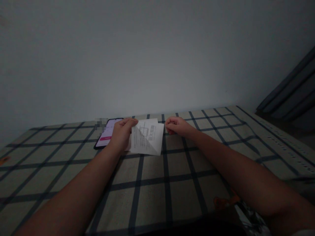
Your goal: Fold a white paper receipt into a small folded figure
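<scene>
Folded paper (151, 139) slanting over the far half of the checked cloth (152, 180)

Along the cloth's near edge, dark fabric (216, 224) is showing, with orange markings (225, 200) just beyond it. Farther in, toward the middle of the far edge, the paper is hanging above or resting on the cloth; I cannot tell which. Its printed face is turning up toward the camera. A fold is running diagonally from the upper left to the lower right, where the paper is narrowing to a corner that is pointing toward the near right. The left end is hiding under a hand, so I cannot tell its long axis; the bold print at its right is standing sideways.

The left hand (121, 132) is closing on the paper's left side, thumb on top, its other fingers mostly hidden. The right hand (178, 126) is curling into a loose fist just beside the paper's right edge, apart from it; I cannot tell whether it is enclosing anything.

Left of the left hand, a lit phone (107, 131) is lying near the far edge, its long axis slanting from near left to far right. Beyond that edge a pale wall (157, 59) is rising, and past the far right corner dark pleated fabric (292, 87) is hanging.
</scene>
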A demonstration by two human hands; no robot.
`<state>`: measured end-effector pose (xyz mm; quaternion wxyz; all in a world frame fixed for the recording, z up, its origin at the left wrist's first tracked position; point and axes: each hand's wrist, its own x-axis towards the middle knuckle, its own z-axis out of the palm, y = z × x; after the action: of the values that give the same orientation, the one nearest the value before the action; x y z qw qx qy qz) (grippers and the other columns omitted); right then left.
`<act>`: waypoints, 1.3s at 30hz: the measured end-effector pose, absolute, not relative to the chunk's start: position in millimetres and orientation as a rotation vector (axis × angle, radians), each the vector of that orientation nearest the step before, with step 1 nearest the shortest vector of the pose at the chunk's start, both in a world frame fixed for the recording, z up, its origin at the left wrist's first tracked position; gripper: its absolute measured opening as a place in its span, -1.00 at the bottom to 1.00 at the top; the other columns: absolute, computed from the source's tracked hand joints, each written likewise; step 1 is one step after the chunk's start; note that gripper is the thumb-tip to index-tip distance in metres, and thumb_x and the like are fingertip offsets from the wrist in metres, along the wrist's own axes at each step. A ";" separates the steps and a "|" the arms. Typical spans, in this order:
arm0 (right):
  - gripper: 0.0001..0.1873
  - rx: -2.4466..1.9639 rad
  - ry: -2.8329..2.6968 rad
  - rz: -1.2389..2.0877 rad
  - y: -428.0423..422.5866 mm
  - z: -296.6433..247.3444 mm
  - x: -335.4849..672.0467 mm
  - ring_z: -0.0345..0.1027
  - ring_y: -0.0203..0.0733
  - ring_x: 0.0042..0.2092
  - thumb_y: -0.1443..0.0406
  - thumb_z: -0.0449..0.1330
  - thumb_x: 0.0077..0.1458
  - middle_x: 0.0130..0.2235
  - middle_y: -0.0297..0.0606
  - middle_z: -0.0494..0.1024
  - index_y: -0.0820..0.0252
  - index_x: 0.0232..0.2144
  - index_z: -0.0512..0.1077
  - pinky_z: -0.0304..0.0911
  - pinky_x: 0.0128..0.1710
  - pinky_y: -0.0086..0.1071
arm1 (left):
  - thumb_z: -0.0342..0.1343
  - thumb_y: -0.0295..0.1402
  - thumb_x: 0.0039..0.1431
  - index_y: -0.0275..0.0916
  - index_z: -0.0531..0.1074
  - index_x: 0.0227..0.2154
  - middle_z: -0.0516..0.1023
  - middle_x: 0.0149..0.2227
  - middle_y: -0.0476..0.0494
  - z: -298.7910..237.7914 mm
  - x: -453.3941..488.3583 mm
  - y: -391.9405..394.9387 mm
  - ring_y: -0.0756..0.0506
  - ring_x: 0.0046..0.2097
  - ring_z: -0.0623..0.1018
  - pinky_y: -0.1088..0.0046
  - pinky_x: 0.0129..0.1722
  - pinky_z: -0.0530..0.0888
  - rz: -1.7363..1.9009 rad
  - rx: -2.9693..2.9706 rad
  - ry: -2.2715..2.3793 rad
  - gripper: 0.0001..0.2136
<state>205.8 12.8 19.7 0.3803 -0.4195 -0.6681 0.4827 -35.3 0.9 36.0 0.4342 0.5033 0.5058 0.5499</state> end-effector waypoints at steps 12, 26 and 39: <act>-0.60 -0.935 -1.821 1.097 12.0 13.2 204.8 0.25 -0.30 -0.38 -0.01 0.10 0.12 -0.43 -0.33 0.39 0.23 -0.44 0.37 0.16 -0.38 -0.42 | 0.29 -0.15 -0.09 -0.28 0.49 -0.44 0.55 -0.48 -0.11 20.4 -22.6 0.1 -0.10 -0.44 0.54 0.35 -0.38 0.46 1.182 1.266 1.030 -0.72; -0.66 -0.972 -2.039 0.949 -0.5 21.2 203.3 0.19 -0.33 -0.42 0.08 0.12 0.12 -0.45 -0.34 0.37 0.25 -0.48 0.39 0.07 -0.44 -0.43 | 0.27 -0.22 -0.05 -0.27 0.57 -0.42 0.57 -0.48 -0.11 13.3 -22.0 -1.3 -0.06 -0.47 0.50 0.45 -0.48 0.35 0.951 1.523 1.101 -0.80; -0.64 -1.023 -1.844 0.894 4.9 22.5 205.7 0.16 -0.32 -0.44 0.07 0.13 0.06 -0.51 -0.35 0.31 0.24 -0.56 0.36 0.05 -0.44 -0.41 | 0.23 -0.31 -0.07 -0.30 0.58 -0.45 0.53 -0.53 -0.08 15.8 -33.0 12.9 0.02 -0.51 0.43 0.50 -0.48 0.33 1.036 1.643 1.224 -0.84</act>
<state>205.7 4.9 22.5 0.4129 -0.4070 -0.7331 0.3556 -33.0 12.9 15.8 0.4105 0.6524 0.4862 0.4117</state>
